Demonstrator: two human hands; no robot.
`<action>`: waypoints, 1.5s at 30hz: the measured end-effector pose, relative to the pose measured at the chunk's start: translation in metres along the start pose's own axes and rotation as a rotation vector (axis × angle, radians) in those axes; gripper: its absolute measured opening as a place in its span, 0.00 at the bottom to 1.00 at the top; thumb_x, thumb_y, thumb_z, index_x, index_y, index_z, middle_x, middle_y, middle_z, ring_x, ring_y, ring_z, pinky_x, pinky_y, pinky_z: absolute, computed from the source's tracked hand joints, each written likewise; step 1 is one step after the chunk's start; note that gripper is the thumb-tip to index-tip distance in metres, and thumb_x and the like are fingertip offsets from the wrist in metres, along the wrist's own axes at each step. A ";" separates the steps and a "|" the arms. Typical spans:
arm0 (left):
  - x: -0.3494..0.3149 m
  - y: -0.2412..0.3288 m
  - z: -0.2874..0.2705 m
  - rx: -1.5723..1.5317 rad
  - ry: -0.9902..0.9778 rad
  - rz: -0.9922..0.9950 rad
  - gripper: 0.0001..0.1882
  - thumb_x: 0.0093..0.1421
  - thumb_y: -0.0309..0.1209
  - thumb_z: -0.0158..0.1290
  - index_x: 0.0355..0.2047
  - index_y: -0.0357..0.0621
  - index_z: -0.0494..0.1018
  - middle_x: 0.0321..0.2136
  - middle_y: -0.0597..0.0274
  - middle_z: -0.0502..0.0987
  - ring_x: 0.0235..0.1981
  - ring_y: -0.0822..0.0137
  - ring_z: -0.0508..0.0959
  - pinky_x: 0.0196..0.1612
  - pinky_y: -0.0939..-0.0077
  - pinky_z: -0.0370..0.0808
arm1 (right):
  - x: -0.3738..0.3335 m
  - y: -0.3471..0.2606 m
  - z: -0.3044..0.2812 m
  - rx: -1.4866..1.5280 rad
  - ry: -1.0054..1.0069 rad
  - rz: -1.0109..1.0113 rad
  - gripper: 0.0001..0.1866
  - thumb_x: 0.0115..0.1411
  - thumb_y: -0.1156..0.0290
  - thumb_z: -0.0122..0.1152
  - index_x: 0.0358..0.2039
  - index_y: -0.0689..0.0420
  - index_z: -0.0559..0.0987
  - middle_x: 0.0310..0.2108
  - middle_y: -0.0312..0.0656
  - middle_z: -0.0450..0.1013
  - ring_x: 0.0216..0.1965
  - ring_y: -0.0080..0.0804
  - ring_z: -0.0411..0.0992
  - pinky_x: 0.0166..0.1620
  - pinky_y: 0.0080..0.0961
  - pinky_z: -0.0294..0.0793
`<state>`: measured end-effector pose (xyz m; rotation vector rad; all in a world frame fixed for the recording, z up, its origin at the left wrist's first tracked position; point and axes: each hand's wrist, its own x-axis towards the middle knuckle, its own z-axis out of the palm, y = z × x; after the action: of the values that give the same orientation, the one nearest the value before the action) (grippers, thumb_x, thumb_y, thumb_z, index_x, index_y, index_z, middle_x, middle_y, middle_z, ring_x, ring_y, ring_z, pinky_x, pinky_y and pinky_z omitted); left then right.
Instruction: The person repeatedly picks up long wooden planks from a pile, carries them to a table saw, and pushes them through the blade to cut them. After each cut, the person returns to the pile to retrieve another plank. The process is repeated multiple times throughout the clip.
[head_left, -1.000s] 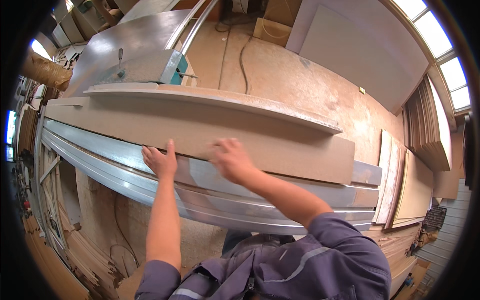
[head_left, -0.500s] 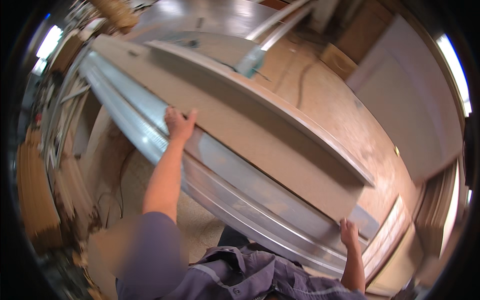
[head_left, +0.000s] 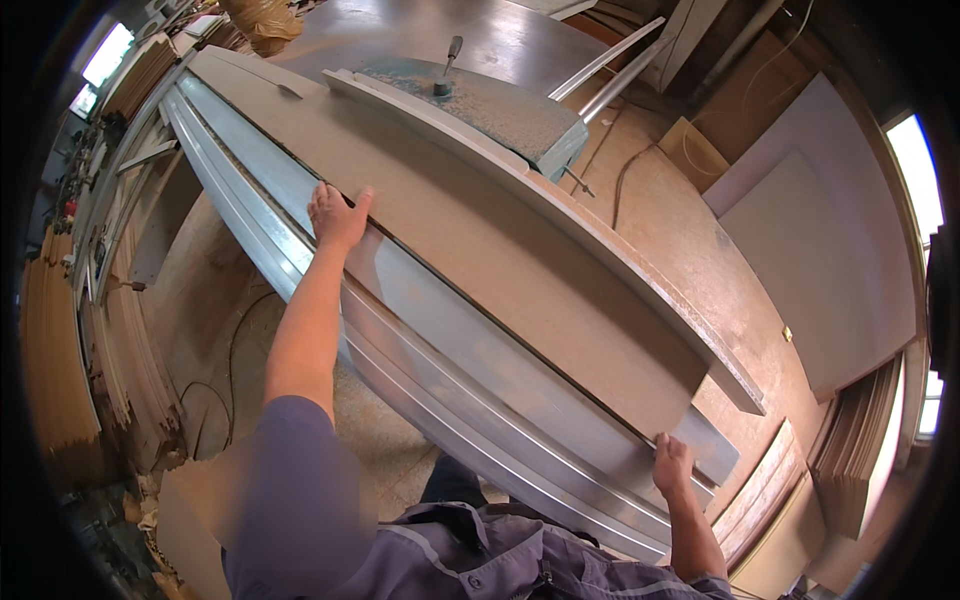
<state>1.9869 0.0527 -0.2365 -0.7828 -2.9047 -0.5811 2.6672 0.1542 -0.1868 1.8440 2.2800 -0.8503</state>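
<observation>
A long tan fiberboard panel [head_left: 520, 290] lies flat on a metal saw table [head_left: 430, 310], sloping from far left to near right. Across the panel's near edge rests my left hand [head_left: 338, 218], open, its thumb spread onto the board and its fingers beside the edge. My right hand [head_left: 673, 464] is closed on the panel's near right corner. Along the far side runs a long straight fence [head_left: 600, 240]. Toward the far left end, a thin dark fin [head_left: 290, 92] stands up at the end of a cut line in the panel.
Beyond the fence sits a dusty green machine part [head_left: 480, 110] with an upright handle [head_left: 454, 52]. Metal rails [head_left: 610, 85] stick out behind it. Large pale sheets [head_left: 830, 250] lean at the right, above stacked boards [head_left: 855, 440]. More boards [head_left: 60, 340] stand at the left.
The panel has slid toward the far left along the fence, past the fin, and both hands have moved with it. My view has shifted a little and is sharper.
</observation>
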 end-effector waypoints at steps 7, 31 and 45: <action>-0.063 0.043 0.001 -0.019 -0.042 -0.036 0.50 0.60 0.60 0.50 0.66 0.26 0.55 0.70 0.40 0.53 0.73 0.48 0.49 0.73 0.49 0.41 | 0.017 -0.092 0.038 0.015 0.047 0.006 0.25 0.71 0.54 0.46 0.29 0.64 0.79 0.27 0.62 0.74 0.33 0.64 0.74 0.37 0.52 0.71; 0.129 -0.109 -0.010 -0.228 0.043 -0.073 0.29 0.58 0.49 0.55 0.52 0.40 0.68 0.63 0.51 0.65 0.70 0.56 0.55 0.73 0.49 0.42 | 0.074 -0.401 0.138 -0.036 0.096 -0.105 0.27 0.71 0.53 0.42 0.31 0.63 0.81 0.31 0.62 0.77 0.37 0.65 0.75 0.42 0.54 0.73; 0.285 -0.209 -0.012 -0.272 0.151 -0.034 0.28 0.56 0.45 0.57 0.51 0.41 0.68 0.56 0.52 0.71 0.61 0.54 0.67 0.69 0.54 0.52 | 0.110 -0.564 0.192 -0.029 0.059 -0.100 0.26 0.71 0.54 0.42 0.30 0.62 0.79 0.30 0.62 0.77 0.36 0.65 0.75 0.41 0.55 0.72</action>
<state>1.6357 0.0151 -0.2478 -0.6823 -2.7398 -1.0080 2.0640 0.0949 -0.1881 1.7794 2.4250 -0.7820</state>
